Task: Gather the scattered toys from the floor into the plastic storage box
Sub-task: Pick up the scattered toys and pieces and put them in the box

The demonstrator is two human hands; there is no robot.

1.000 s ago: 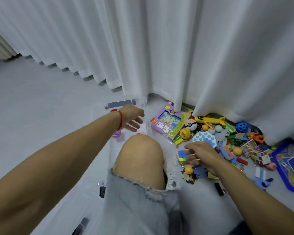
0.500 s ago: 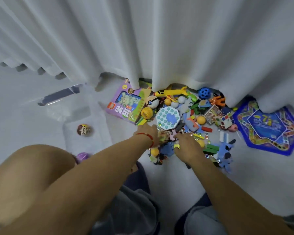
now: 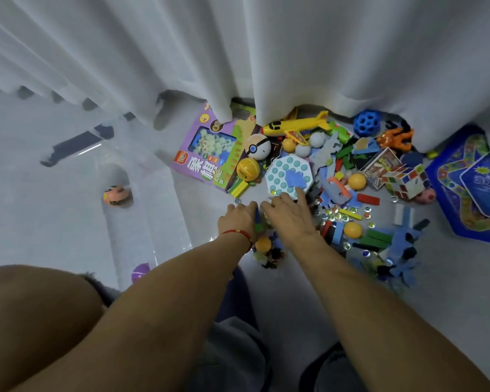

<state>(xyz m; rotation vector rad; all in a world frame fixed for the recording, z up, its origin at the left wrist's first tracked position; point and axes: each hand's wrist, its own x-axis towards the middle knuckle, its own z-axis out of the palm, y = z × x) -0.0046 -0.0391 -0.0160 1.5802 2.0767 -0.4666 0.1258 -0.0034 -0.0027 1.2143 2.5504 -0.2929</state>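
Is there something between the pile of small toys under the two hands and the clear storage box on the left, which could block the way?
Nothing visible blocks it. Only bare floor lies between the small toys beneath the left hand and right hand and the clear storage box. The purple game box lies further back, beside the path.

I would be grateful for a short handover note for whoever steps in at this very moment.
Left hand: down on the near edge of the toy pile, fingers among small pieces; whether it has a grip on anything cannot be seen.
Right hand: fingers spread flat beside it, by the octagonal pop toy.
Plastic storage box: on the floor left of the pile.
Done: a face ball and a purple ball lie in the box.
Left: nearly everything, including the purple boxed set, yellow plane, puzzle cube and blue game board.
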